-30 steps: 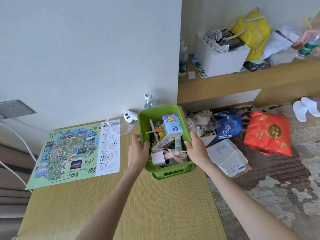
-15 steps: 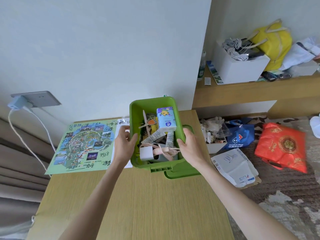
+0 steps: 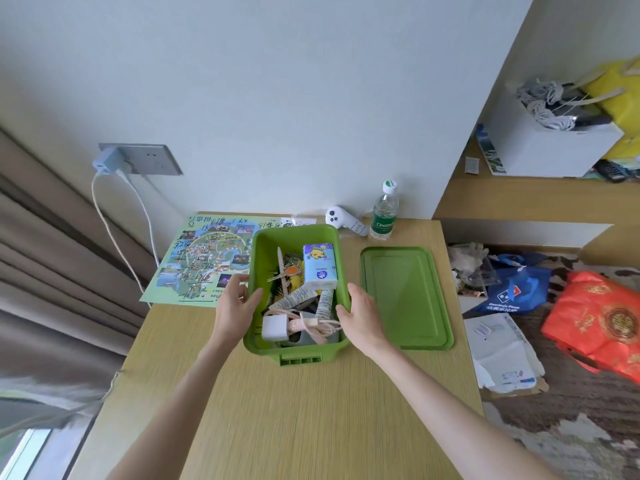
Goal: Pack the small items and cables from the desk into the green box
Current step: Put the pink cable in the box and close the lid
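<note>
Two hands hold the green box (image 3: 298, 353) at centre frame. The left hand (image 3: 235, 303) grips its left wall and the right hand (image 3: 360, 313) grips its right wall, each with the thumb hooked over the rim and the palm against the outside. Neither hand carries anything else.

I read the box as standing on the desk (image 3: 294, 417), long axis running from lower to upper frame, its far left corner overlapping the edge of a printed map (image 3: 204, 261). Inside it I see:

- a tissue pack (image 3: 319, 261)
- keys (image 3: 282, 273)
- two tubes (image 3: 294, 297)
- a white charger (image 3: 275, 327)
- a coiled pink cable (image 3: 317, 327)

The contents sit at or below the rim, except the tissue pack, which may stand slightly proud.

The governing relation is the lid (image 3: 405, 296). It lies flat on the desk just right of the box, apart from it, with its long axis parallel to the box's. The right hand is the nearer one, with the lid immediately beyond its knuckles. I judge packing nearly complete and closing to be the next step: release with the right hand, steady with the left.

A white controller (image 3: 344, 220) and a water bottle (image 3: 383, 216) stand at the desk's far edge, above the box in frame. I cannot tell whether either one belongs in it.
</note>
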Demonstrator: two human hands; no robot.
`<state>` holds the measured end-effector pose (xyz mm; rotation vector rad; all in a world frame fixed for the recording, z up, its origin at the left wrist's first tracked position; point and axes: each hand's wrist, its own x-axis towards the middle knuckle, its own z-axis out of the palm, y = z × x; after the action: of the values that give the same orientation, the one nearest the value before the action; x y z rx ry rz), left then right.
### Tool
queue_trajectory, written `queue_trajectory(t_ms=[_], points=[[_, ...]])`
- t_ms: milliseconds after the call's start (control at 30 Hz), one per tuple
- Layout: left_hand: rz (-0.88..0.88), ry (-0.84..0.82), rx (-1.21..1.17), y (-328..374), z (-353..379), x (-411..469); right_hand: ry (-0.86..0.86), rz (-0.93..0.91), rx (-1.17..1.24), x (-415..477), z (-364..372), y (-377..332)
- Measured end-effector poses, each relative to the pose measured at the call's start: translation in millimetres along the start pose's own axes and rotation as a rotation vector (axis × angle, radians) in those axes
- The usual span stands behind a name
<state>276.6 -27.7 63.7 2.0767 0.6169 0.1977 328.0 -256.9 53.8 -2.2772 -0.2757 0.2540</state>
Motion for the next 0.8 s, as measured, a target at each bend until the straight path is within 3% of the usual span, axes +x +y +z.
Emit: queue_trajectory(t_ms=[333, 500, 633, 800], points=[[0.029, 0.119, 0.021, -25, 15, -7, 0.020, -0.120, 0.087, -9, -13, 31], [0.029, 0.146, 0.000, -26, 15, -7, -0.058, -0.013, -0.384, -28, -19, 84], [0.023, 0.151, -0.005, -25, 15, -8, -0.213, 0.007, -0.553, -38, -11, 101], [0.018, 0.159, 0.014, -22, 15, -9, -0.184, -0.115, -0.713, -39, -5, 101]])
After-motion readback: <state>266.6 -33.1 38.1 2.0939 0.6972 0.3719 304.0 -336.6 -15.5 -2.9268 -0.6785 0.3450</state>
